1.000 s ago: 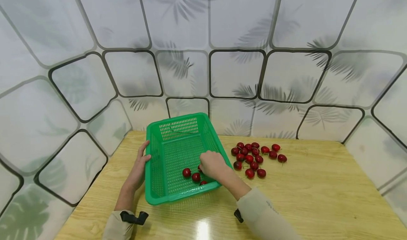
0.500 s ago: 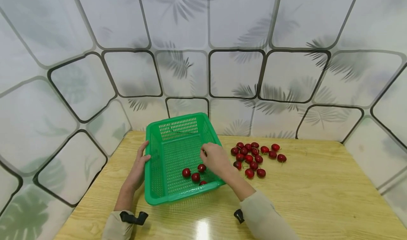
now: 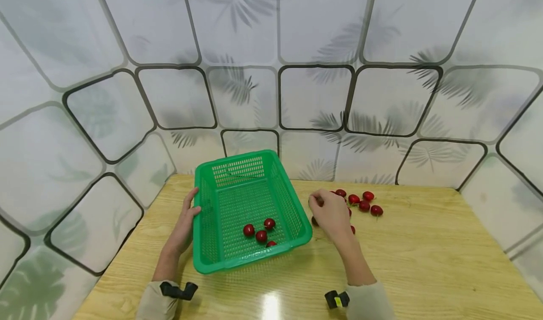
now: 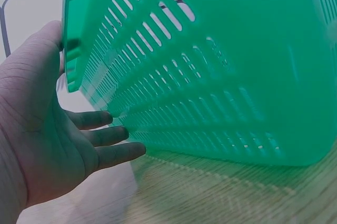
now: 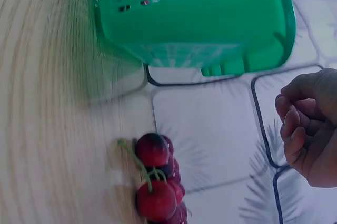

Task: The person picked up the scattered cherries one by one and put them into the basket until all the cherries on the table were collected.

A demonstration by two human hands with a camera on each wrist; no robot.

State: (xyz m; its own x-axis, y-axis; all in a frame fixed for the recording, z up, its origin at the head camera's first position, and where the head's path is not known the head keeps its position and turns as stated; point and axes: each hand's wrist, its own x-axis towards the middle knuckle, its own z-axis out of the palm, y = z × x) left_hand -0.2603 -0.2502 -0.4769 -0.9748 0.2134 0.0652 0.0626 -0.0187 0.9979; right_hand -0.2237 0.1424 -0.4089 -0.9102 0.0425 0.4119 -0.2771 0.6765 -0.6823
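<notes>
A green plastic basket (image 3: 237, 263) stands on the wooden table, with several dark red cherries (image 3: 261, 236) near its front right corner. My left hand (image 3: 182, 230) rests against the basket's left side; in the left wrist view, its straight fingers (image 4: 121, 153) meet the slotted wall and its thumb lies by the rim. My right hand (image 3: 335, 216) is over the loose cherries (image 3: 364, 206), right of the basket, hiding some of them. In the right wrist view, its fingers (image 5: 294, 139) are loosely bent, with nothing visible between them and the cherries lying apart from it.
The light wooden table (image 3: 407, 263) reaches toward the viewer and to the right. A pale curtain-like backdrop (image 3: 314, 98) with dark outlines and leaf prints stands behind and at both sides. Black straps with small devices (image 3: 337, 300) sit at both wrists.
My right hand has risen out of the basket and moved right, over the cherries on the table. The cherry it covered in the basket now shows. My left hand and the basket stay put.
</notes>
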